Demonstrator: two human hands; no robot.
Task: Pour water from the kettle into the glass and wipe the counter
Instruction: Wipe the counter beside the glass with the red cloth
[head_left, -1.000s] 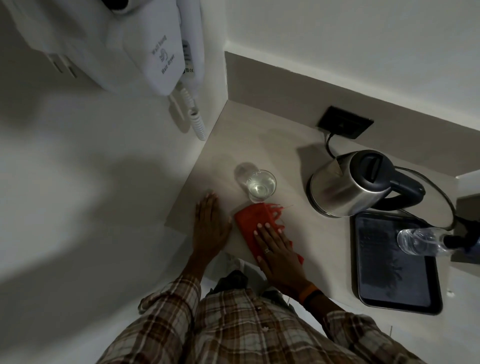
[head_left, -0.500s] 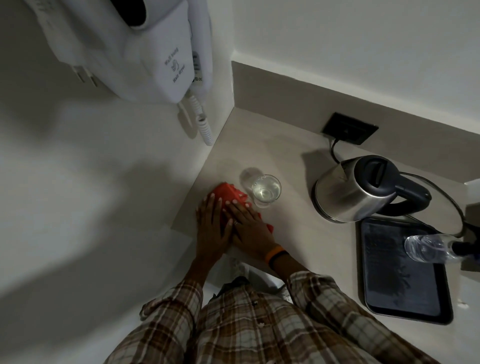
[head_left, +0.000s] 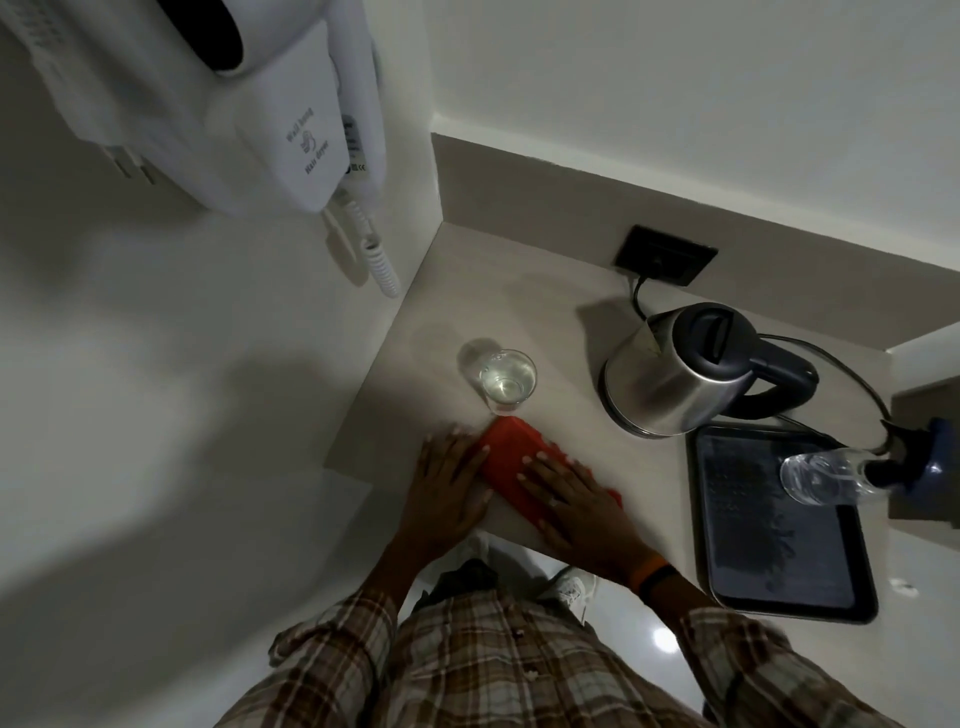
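A clear glass (head_left: 508, 382) with water in it stands on the beige counter (head_left: 524, 301). Just in front of it lies a red cloth (head_left: 511, 457). My right hand (head_left: 576, 506) presses flat on the cloth, fingers spread. My left hand (head_left: 447, 486) rests flat on the counter at the cloth's left edge, touching it. The steel kettle (head_left: 675, 374) with its black lid and handle sits to the right on its base, upright.
A black tray (head_left: 779, 540) lies right of my hands, with a clear plastic bottle (head_left: 826, 475) over its far right corner. A black socket plate (head_left: 666, 254) is at the back wall. A white wall hair dryer (head_left: 270, 109) hangs above left.
My right hand has slid the red cloth rightwards along the counter's front edge, away from the wall side. My left hand stayed flat in place. The glass and kettle have not moved.
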